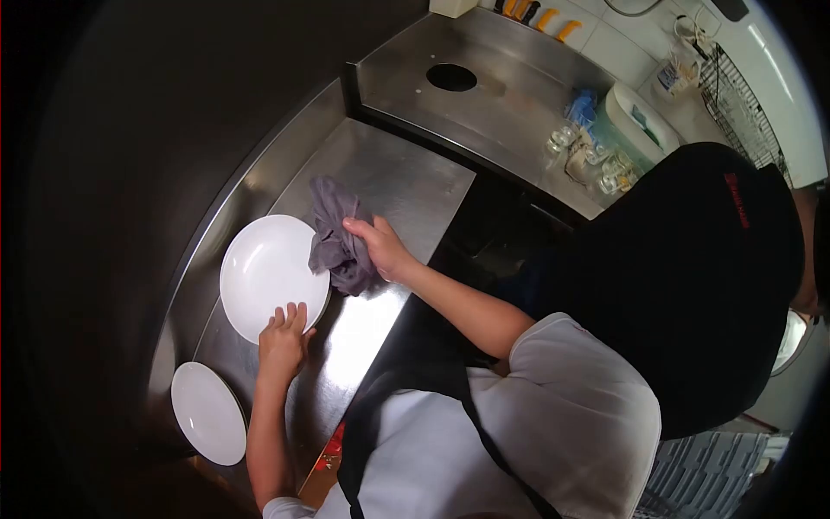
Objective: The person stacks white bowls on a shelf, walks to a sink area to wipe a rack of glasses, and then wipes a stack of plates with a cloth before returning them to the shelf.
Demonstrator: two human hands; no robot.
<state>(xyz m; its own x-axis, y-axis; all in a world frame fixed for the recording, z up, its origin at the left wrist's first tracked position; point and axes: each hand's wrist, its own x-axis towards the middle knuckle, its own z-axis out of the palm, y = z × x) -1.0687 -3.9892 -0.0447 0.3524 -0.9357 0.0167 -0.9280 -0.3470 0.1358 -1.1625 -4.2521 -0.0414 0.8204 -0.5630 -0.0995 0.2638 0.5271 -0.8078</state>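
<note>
A large white plate [268, 272] rests on the steel counter [389, 182]. My left hand [285, 342] lies on its near rim, fingers spread over the edge. Bunched in my right hand [379, 246] is a grey-purple cloth [339, 238], which hangs over the plate's right edge; my thumb presses on it and the other fingers are partly hidden. A second white plate [209, 413] sits apart at the lower left.
A co-worker in black [692, 285] stands close on the right. Behind, a steel worktop [501, 112] with a round hole holds glass jars [616, 173] and a lidded tub [635, 130]. Orange-handled tools [545, 19] hang at the wall. A raised steel edge [233, 195] borders the counter.
</note>
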